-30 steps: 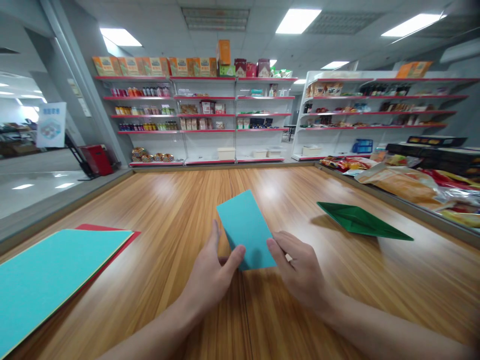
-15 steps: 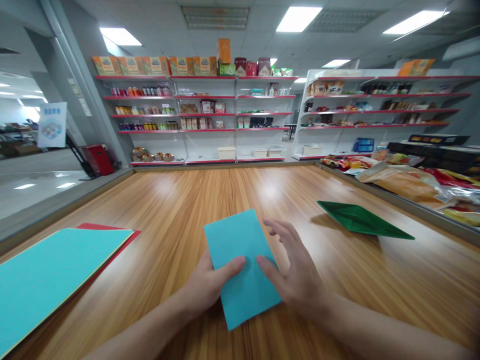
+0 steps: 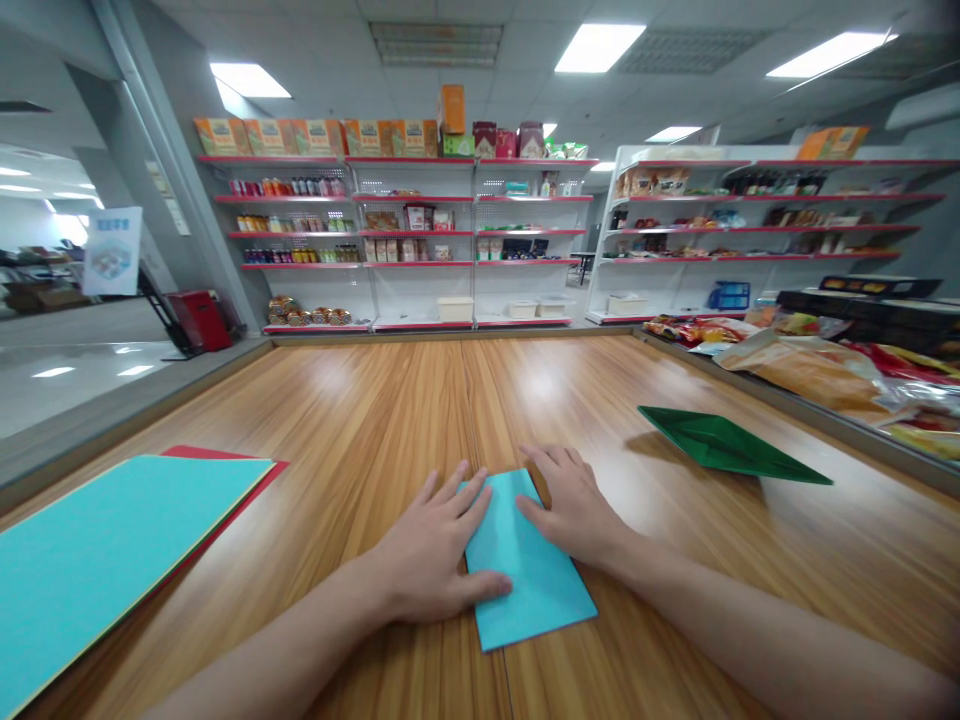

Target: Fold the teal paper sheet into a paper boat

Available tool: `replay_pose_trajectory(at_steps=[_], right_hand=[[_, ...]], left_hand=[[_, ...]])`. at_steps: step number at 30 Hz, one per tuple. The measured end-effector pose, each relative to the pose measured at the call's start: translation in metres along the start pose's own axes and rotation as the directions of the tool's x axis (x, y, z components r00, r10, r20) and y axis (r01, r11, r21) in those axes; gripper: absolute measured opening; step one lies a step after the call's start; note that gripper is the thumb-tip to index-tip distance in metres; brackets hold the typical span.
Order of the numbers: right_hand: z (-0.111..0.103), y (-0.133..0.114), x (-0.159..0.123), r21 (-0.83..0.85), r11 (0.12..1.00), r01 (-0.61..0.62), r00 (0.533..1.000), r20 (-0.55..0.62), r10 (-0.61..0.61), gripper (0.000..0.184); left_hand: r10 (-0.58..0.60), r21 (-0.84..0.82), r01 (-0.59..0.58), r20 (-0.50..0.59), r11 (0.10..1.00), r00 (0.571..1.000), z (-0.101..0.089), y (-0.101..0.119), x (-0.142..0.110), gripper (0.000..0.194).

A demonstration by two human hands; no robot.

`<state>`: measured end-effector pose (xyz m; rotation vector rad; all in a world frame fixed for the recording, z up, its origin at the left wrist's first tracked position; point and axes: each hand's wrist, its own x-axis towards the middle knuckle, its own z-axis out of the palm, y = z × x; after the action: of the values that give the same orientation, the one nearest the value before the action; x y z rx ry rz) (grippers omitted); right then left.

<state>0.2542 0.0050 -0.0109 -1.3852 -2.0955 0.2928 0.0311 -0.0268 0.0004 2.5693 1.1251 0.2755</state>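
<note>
A light-blue sheet of paper, folded into a small rectangle, lies flat on the wooden table in front of me. My left hand rests across its left side with the fingers spread and the thumb on the paper. Along the upper right edge, my right hand touches the paper, palm down, its thumb apart from the other fingers. Neither hand is wrapped around anything.
To the left is a stack of coloured paper, blue on top with red showing beneath. A folded green paper piece sits on the right. Snack packets lie beyond the table's right edge; stocked shelves stand behind.
The folded blue paper has come down from between my hands onto the tabletop. My left hand has turned from gripping its edge to lying spread over it; the right has loosened too.
</note>
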Motion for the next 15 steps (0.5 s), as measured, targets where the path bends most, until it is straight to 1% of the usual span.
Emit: replay_pose_trajectory(at_steps=[1,2,4,8,15], right_hand=[[0.000,0.001,0.002,-0.085,0.996,0.027,0.999,0.022,-0.026,0.044],[0.000,0.001,0.004,-0.136,0.989,0.053,0.997,0.055,-0.046,0.040],[-0.002,0.000,0.007,-0.170,0.982,0.086,0.992,0.103,-0.069,0.036],[-0.005,-0.003,0.008,-0.182,0.976,0.120,0.987,0.124,-0.098,0.034],[-0.007,-0.002,0.005,-0.179,0.974,0.138,0.986,0.114,-0.118,0.032]], left_hand=[[-0.004,0.006,0.004,0.049,1.000,0.999,-0.002,0.001,-0.001,0.097],[-0.020,0.012,0.019,0.072,1.000,0.997,-0.005,0.003,-0.002,0.107],[-0.040,0.021,0.038,0.096,0.999,0.995,-0.008,0.007,-0.004,0.119],[-0.028,0.025,0.025,0.135,0.999,0.990,-0.013,0.011,-0.005,0.121],[0.028,0.018,-0.030,0.120,0.999,0.992,-0.016,0.004,-0.001,0.118]])
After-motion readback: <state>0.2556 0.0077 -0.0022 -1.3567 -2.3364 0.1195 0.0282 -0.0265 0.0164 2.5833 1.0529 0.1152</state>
